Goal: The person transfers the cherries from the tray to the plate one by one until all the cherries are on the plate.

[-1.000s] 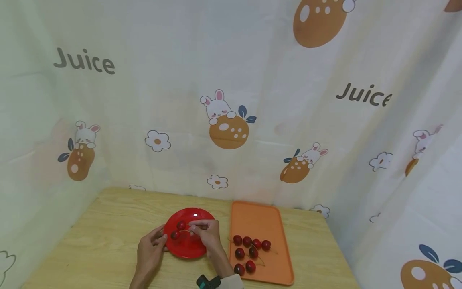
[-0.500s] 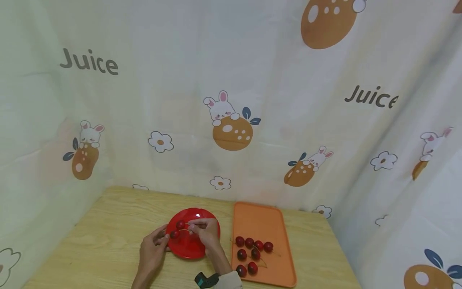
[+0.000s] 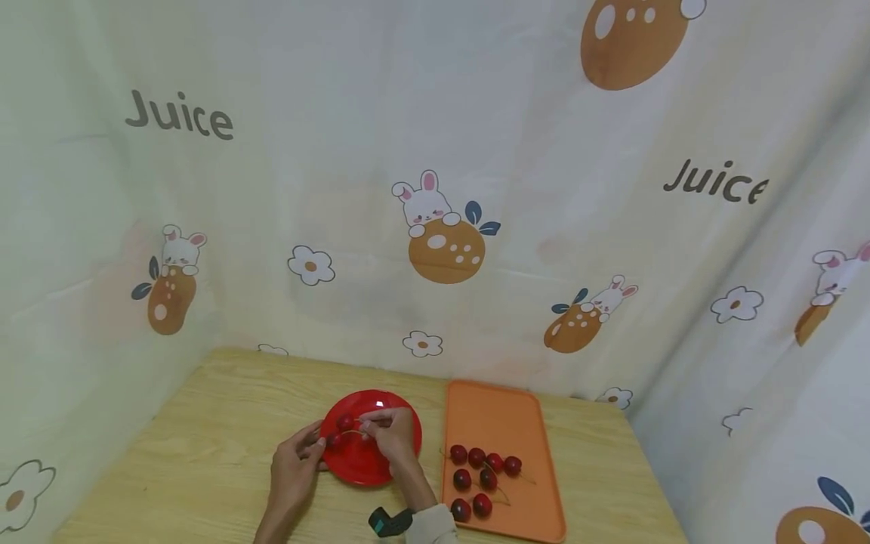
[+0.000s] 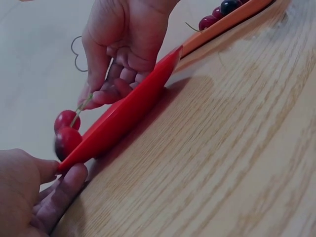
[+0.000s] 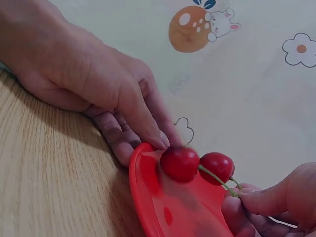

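My right grip (image 3: 393,434) pinches two cherries (image 5: 180,164) by stem (image 5: 216,177) over the plate (image 3: 363,472); left grip (image 3: 295,465) its rim (image 5: 137,190); eight remain on the tray (image 3: 492,408).

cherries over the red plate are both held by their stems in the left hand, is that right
No, the right hand holds both cherries by their stems over the red plate, as the right wrist view shows. The left hand grips the plate.
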Demonstrator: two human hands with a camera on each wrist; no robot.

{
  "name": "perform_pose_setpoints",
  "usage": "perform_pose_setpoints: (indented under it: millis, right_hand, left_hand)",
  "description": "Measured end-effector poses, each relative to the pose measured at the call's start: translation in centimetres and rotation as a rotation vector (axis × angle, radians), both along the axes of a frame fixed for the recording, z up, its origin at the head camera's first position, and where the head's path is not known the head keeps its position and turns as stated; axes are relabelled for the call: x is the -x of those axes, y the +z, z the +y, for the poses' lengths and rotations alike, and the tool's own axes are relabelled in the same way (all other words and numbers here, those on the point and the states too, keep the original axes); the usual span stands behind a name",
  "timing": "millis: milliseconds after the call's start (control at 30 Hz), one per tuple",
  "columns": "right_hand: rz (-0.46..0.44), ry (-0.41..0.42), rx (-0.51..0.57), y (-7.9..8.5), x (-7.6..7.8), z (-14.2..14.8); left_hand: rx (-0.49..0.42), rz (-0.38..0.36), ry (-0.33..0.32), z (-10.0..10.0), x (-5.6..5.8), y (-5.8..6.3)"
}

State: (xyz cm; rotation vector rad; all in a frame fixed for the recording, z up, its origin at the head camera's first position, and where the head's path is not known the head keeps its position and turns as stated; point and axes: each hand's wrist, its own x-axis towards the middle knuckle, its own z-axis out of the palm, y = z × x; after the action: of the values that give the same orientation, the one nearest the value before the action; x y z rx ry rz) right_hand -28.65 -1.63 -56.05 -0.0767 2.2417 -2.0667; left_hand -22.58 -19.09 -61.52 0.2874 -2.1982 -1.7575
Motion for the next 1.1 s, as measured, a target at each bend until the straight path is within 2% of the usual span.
perform_pose_setpoints:
  millis: [267, 500, 733, 1000, 1100]
  right_hand:
    - [0.043, -0.017, -0.081, -0.5, 0.3, -0.2]
    - [0.155, -0.037, -0.280, -0.8, 0.7, -0.8]
    - [0.235, -0.060, -0.424, -1.4, 1.2, -1.3]
    - [0.288, -0.105, -0.494, -1.7, 1.4, -1.6]
    - [0.276, -0.105, -0.508, -1.5, 1.4, -1.7]
  left_hand:
    - [-0.002, 0.008, -0.020, -0.1, -0.1, -0.2]
    - [-0.024, 0.004, -0.033, -0.2, 0.0, -0.1]
    - [-0.030, -0.019, -0.026, -0.2, 0.2, -0.1]
    - [-0.011, -0.014, -0.014, -0.2, 0.4, -0.3]
    - [-0.010, -0.010, -0.020, -0.2, 0.3, -0.2]
